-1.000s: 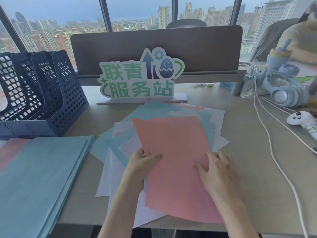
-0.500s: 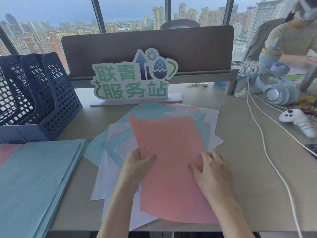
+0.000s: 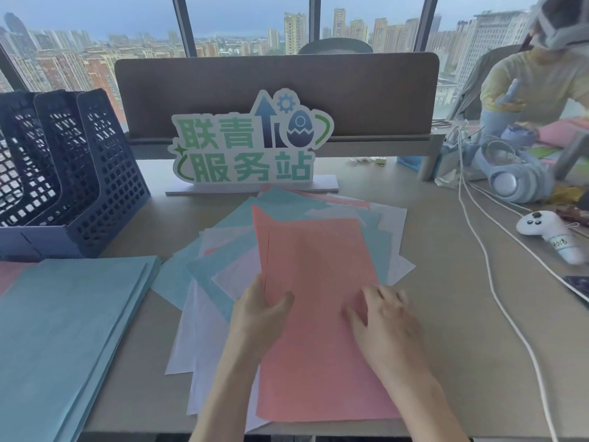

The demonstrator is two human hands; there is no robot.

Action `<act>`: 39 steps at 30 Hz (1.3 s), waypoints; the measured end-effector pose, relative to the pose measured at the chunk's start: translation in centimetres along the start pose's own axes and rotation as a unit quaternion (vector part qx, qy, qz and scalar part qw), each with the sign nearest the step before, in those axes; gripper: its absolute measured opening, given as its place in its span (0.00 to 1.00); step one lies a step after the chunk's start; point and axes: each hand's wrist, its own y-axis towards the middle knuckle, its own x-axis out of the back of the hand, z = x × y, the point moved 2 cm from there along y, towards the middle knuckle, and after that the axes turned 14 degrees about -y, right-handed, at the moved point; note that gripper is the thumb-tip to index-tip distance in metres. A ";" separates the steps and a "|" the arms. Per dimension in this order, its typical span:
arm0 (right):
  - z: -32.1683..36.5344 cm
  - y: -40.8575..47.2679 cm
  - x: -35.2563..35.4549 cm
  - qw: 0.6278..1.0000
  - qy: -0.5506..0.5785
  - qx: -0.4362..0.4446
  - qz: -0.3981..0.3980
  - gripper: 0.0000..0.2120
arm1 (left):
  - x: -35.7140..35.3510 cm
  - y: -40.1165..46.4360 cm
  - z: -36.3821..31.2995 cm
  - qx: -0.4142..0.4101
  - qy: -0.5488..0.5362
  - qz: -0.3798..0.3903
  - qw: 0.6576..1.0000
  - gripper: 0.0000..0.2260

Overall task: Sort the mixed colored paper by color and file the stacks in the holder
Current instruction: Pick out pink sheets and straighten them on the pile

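Blue stack [image 3: 63, 330] and holder [image 3: 57, 173] cut off left.

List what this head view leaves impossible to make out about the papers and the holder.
- Mixed pile: the sheet count and colours underneath, covered by the pink sheets on top.
- Left hand: its fingers beneath the pink sheets, hidden by the paper.
- Blue stack: its near and left parts, cut off by the frame edge.
- File holder: its left compartments, cut off by the left edge.

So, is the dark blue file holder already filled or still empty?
Empty, as far as visible: light shows through the mesh walls of the file holder, no paper inside. Its left part is cut off.
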 end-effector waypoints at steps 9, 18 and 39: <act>0.1 3.3 1.6 0.989 0.080 -0.041 0.119 0.25 | 1.2 1.6 0.8 -0.019 0.144 -0.021 0.989 0.12; -1.3 5.6 2.0 0.955 0.218 -0.104 0.174 0.26 | 1.2 1.8 0.8 -0.022 0.143 -0.047 0.988 0.13; -0.2 6.6 2.2 0.873 0.470 -0.044 0.125 0.18 | 2.7 0.9 0.0 -0.033 -0.126 -0.080 0.988 0.11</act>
